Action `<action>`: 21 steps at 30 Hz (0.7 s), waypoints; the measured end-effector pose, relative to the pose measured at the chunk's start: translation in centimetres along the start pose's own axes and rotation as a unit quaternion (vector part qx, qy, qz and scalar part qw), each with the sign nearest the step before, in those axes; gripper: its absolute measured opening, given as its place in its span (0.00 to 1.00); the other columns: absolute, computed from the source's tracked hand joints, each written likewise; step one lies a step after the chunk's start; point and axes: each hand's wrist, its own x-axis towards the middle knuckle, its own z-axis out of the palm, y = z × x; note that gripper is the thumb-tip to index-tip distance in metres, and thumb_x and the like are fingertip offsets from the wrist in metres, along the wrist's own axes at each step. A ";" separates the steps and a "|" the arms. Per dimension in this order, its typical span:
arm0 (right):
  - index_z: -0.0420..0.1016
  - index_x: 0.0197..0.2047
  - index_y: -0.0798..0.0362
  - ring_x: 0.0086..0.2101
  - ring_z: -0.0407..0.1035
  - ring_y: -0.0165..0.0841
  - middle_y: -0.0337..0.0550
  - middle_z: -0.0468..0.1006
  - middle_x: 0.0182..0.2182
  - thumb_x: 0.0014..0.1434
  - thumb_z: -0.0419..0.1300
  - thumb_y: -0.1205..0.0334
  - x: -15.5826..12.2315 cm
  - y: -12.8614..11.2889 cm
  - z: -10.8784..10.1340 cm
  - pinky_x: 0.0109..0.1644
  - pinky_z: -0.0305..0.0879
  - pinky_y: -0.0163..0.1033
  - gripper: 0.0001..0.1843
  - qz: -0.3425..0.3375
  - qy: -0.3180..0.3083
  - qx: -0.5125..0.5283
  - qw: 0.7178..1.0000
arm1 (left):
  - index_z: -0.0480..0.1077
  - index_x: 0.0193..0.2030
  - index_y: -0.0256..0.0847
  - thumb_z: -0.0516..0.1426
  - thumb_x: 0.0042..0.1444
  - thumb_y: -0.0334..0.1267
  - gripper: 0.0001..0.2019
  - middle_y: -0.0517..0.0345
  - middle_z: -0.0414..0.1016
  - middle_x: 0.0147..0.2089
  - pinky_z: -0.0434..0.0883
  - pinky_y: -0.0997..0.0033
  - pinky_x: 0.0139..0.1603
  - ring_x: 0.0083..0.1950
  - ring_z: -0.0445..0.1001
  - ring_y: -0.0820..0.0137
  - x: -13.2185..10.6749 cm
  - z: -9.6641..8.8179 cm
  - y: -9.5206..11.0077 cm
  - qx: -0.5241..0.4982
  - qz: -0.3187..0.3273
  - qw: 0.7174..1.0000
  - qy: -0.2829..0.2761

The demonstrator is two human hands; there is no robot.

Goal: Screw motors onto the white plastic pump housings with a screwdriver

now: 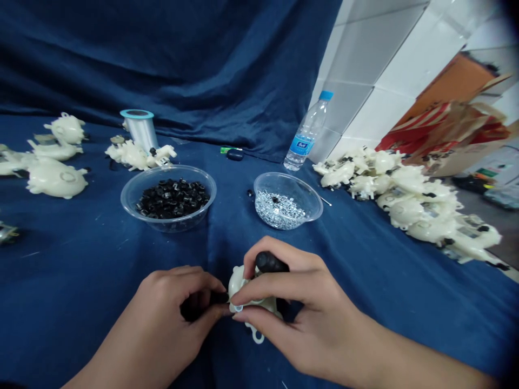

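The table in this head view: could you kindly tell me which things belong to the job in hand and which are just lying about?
Job in hand: left hand, right hand, cream plastic part, black piece, bowl of black pieces, bowl of metal bits.
Lying about: water bottle, spool, pile of cream parts.

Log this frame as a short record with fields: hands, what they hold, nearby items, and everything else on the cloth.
Left hand: pinches a small black piece at the housing's edge
Right hand: holds a cream plastic housing, with a black part on top
Nearby: clear bowl of black parts; clear bowl of small silver parts
Rest: heap of cream housings; more housings; clear filament spool; water bottle
Surface: blue cloth
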 end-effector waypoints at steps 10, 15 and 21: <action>0.88 0.41 0.51 0.38 0.72 0.26 0.42 0.74 0.39 0.64 0.68 0.68 0.2 -1.4 -0.4 0.39 0.69 0.33 0.06 -0.006 -0.017 -0.046 0.999 | 0.75 0.27 0.47 0.60 0.55 0.38 0.06 0.64 0.72 0.21 0.70 0.75 0.27 0.26 0.75 0.67 -0.3 -0.4 0.7 0.017 0.048 0.998 0.047; 0.88 0.39 0.47 0.39 0.71 0.31 0.43 0.72 0.39 0.63 0.69 0.65 -0.1 -1.5 0.0 0.39 0.67 0.38 0.05 0.026 -0.044 -0.098 0.994 | 0.69 0.24 0.46 0.57 0.53 0.32 0.08 0.64 0.71 0.21 0.68 0.76 0.25 0.24 0.74 0.70 -0.7 -0.4 0.7 0.079 0.099 0.991 0.035; 0.88 0.34 0.46 0.38 0.70 0.32 0.42 0.71 0.39 0.59 0.72 0.65 0.0 -1.0 1.3 0.36 0.65 0.39 0.03 0.059 -0.016 -0.079 0.995 | 0.63 0.23 0.43 0.54 0.53 0.28 0.10 0.67 0.70 0.20 0.64 0.78 0.21 0.20 0.71 0.75 -1.1 -0.4 0.4 0.145 0.201 0.968 0.038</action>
